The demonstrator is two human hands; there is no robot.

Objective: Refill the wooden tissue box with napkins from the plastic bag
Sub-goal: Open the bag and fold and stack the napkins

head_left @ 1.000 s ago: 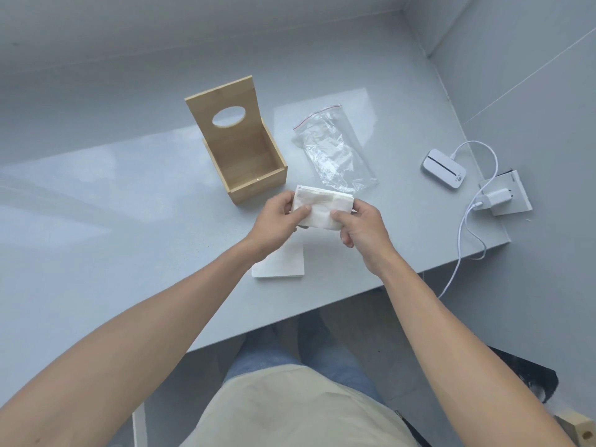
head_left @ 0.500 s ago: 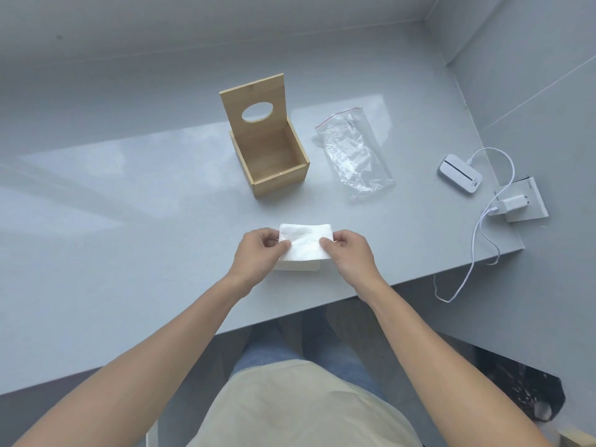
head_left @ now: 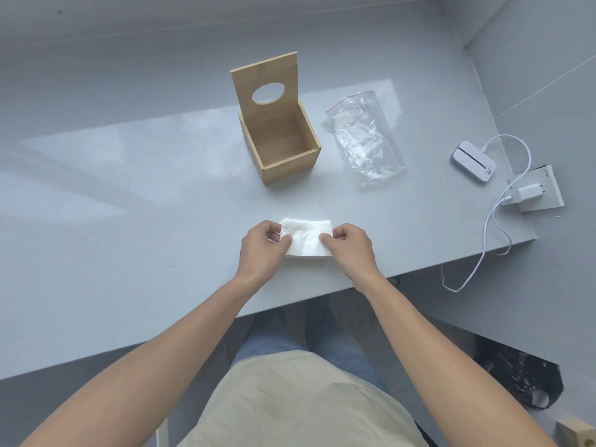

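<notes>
Both hands are pinching a stack of white napkins at its two short ends: the left hand is closing thumb and fingers on the left edge, and the right hand is doing the same on the right edge. Napkins are lying flat on the grey table, near its front edge, and the top sheet is looking slightly creased between the thumbs.

Directly beyond the grip, well apart from it, the wooden tissue box is standing upright on the table. Its hinged lid, which carries an oval opening, is standing raised at the far side, and the interior of the box is showing bare wood.

Beyond the grip and to the right, just beside the box but not touching it, the plastic bag is lying flat and crumpled, its red-lined seal pointing away from the person.

Farther right of the grip, a small white device is resting near the table's right edge. A white cable is running from it to a white charger plugged into a wall socket plate, with slack cable hanging below the table edge.

Below the grip, the person's forearms are extending from the lower frame.
</notes>
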